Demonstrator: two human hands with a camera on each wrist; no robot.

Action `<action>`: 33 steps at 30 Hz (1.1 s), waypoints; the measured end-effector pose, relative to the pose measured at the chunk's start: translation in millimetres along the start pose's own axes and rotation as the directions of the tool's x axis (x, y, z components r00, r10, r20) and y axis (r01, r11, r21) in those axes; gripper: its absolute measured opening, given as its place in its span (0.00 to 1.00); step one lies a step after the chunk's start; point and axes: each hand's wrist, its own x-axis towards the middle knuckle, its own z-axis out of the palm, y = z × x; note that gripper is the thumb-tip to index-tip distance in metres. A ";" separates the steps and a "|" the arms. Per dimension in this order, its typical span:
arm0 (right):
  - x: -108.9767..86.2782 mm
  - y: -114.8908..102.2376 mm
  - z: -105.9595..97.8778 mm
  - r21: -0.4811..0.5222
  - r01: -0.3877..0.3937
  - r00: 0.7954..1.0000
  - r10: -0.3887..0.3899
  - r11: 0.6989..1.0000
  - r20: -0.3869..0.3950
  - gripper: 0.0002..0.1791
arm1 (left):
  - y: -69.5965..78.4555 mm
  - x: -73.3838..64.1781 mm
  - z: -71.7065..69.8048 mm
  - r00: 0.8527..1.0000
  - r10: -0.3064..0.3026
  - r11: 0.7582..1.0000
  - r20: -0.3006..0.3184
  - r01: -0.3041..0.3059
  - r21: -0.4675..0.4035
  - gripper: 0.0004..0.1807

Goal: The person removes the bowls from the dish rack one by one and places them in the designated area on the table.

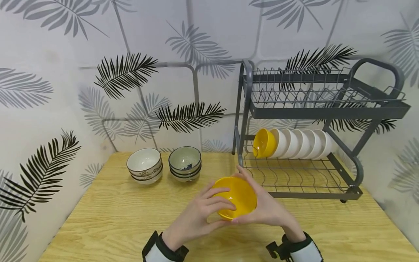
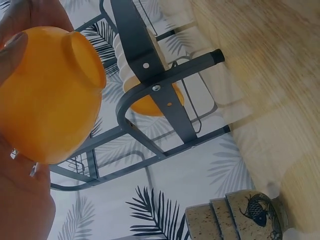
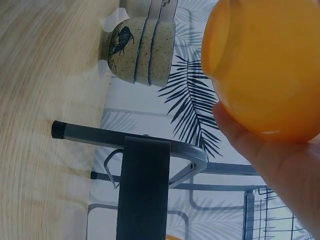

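A yellow bowl (image 1: 242,194) is held in the air above the table, its inside turned up toward the head camera. My left hand (image 1: 204,211) grips its left side, with fingers over the rim and the thumb below. On the other side my right hand (image 1: 263,207) holds the bowl between thumb and fingers. In both wrist views the outside of the yellow bowl (image 2: 50,95) and its foot ring show. Behind and to the right, a second yellow bowl (image 1: 264,143) stands on edge in the lower tier of a grey dish rack (image 1: 307,194), beside several white bowls (image 1: 302,143).
Two stacks stand at the back left of the wooden table (image 1: 124,218): white patterned bowls (image 1: 144,164) and grey-green bowls (image 1: 184,163). The rack's upper tier (image 1: 327,111) overhangs the lower one. A leaf-patterned wall (image 1: 176,83) closes off the back.
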 end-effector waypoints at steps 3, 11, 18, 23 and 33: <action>-0.5 0.9 1.1 -0.006 0.006 1.000 -0.006 1.000 0.023 0.65 | 1.5 -0.3 -0.6 0.999 0.031 1.000 0.026 -0.031 0.000 0.13; 0.1 6.3 4.9 -0.018 0.015 0.999 -0.014 1.000 0.039 0.65 | 3.5 -3.0 0.4 0.993 -0.008 1.000 0.114 0.008 0.004 0.08; -0.2 7.9 4.7 -0.051 -0.001 1.000 0.002 0.999 0.020 0.61 | 1.6 -5.6 1.7 0.991 -0.042 0.999 0.127 0.039 0.021 0.06; 1.5 7.1 2.2 -0.076 0.043 0.998 -0.047 0.996 -0.047 0.51 | -1.7 -8.5 2.3 0.987 -0.073 0.996 0.146 0.064 0.066 0.05; 2.0 4.1 -0.8 0.000 0.084 0.991 -0.083 0.996 -0.108 0.39 | -10.9 -17.7 -5.2 0.923 -0.267 0.958 0.276 0.224 0.179 0.06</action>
